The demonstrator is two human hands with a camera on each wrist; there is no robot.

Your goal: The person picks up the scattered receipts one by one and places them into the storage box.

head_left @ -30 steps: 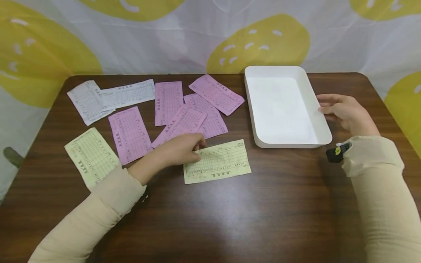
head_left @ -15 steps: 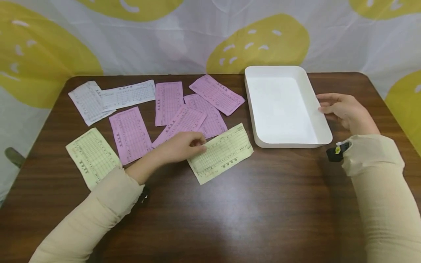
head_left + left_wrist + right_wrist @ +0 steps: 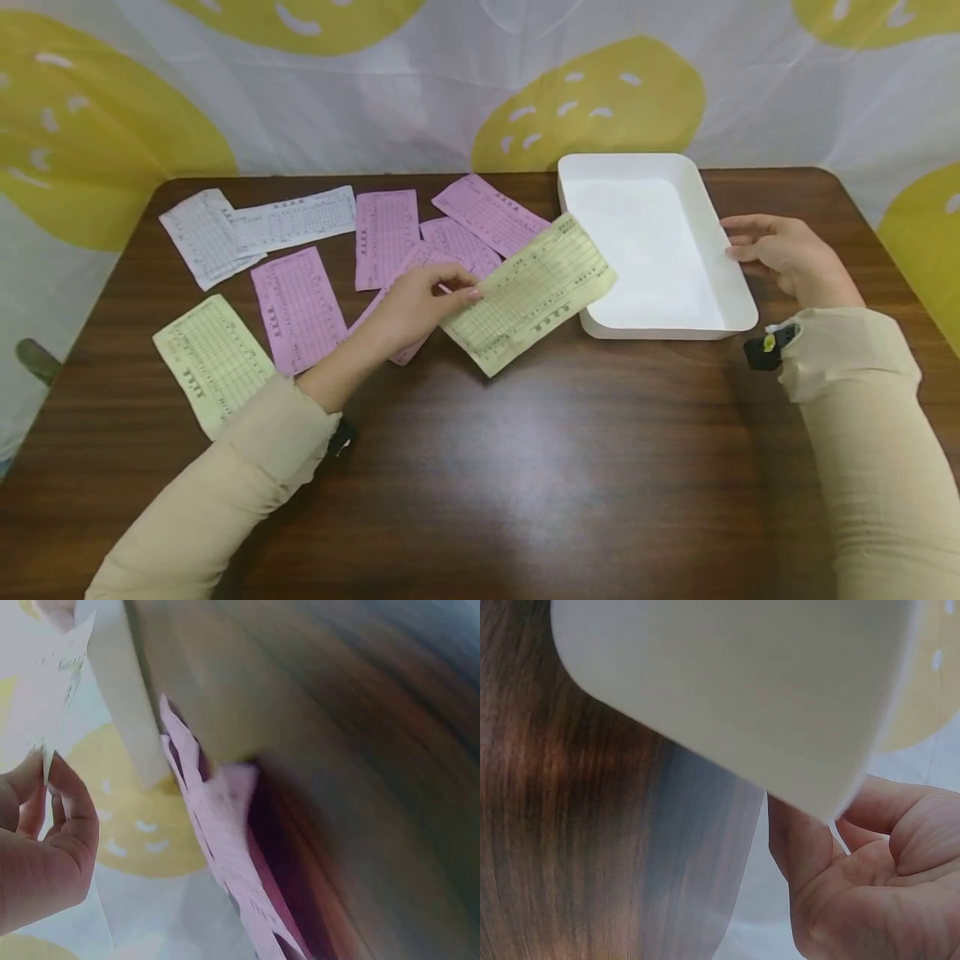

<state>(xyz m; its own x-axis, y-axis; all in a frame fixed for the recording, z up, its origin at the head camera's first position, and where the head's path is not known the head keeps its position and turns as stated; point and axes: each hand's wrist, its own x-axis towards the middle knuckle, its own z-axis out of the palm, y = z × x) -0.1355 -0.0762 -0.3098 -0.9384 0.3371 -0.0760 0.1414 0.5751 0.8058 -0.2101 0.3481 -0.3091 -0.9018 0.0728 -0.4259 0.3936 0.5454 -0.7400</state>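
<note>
A yellow paper slip (image 3: 528, 292) with a printed grid hangs tilted above the table. My left hand (image 3: 420, 304) pinches it by its left end between thumb and fingers. The slip's far right corner overlaps the near left rim of a white tray (image 3: 652, 327). In the left wrist view, my left hand (image 3: 52, 840) shows thumb and fingertips together on the slip (image 3: 56, 690). My right hand (image 3: 795, 258) holds the tray's right side wall, fingers bent at it. In the right wrist view, the tray (image 3: 735, 690) partly hides the fingertips of my right hand (image 3: 877, 870).
Several pink slips (image 3: 300, 310) lie behind and left of my left hand, some overlapping. Two white slips (image 3: 292, 219) rest at the back left. Another yellow slip (image 3: 213, 358) lies partly under my left sleeve. A patterned cloth (image 3: 420, 100) hangs behind the brown table (image 3: 562, 475).
The yellow slip has been lifted off the table and carried up and right toward the tray by my left hand. My right hand and the tray stay put.
</note>
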